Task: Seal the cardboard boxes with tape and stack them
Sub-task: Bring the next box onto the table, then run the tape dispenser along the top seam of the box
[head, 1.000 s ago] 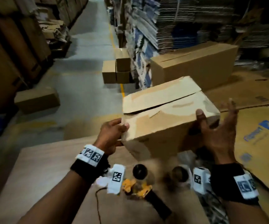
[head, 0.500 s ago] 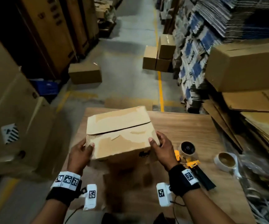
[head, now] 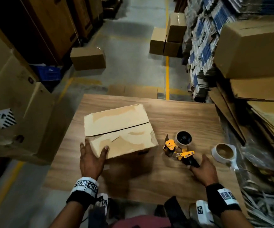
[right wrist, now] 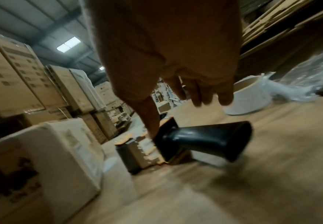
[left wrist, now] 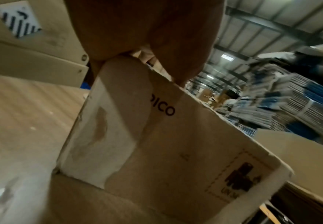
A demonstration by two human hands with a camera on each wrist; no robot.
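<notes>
At the near edge of the wooden table (head: 174, 116), both hands are at work. Left hand (head: 91, 159) rests against the near left corner of the cardboard box (head: 119, 129): the thumb (head: 104, 151) lies on the near top flap at its front edge, and the remaining fingers (head: 83, 146) reach round the left end wall. Fingers are spread and fairly straight, bracketing the corner rather than closed tight. The left wrist view confirms contact, with the thumb (left wrist: 124, 97) laid flat down the box's corner (left wrist: 176, 151) beside printed lettering.

Right hand (head: 203, 170) is over the black handle (head: 192, 162) of the tape dispenser (head: 179, 148). In the right wrist view the thumb (right wrist: 149, 119) points down and touches the handle (right wrist: 204, 141) near its neck, while the other fingers (right wrist: 201, 94) hang loosely spread above it and apart from it. No closed grasp on the handle is evident.

The box sits flat on the table, left of centre, its two top flaps folded down with an open, untaped seam running between them. The dispenser lies on its side just right of the box, orange frame and mounted roll pointing away from the person.

Further right, a loose tape roll (head: 223, 152) lies on the table near clear plastic wrap (head: 254, 155). Beyond the table, small cartons (head: 167, 37) stand on the concrete floor, with flattened cardboard stacks (head: 203, 38) to the right.
</notes>
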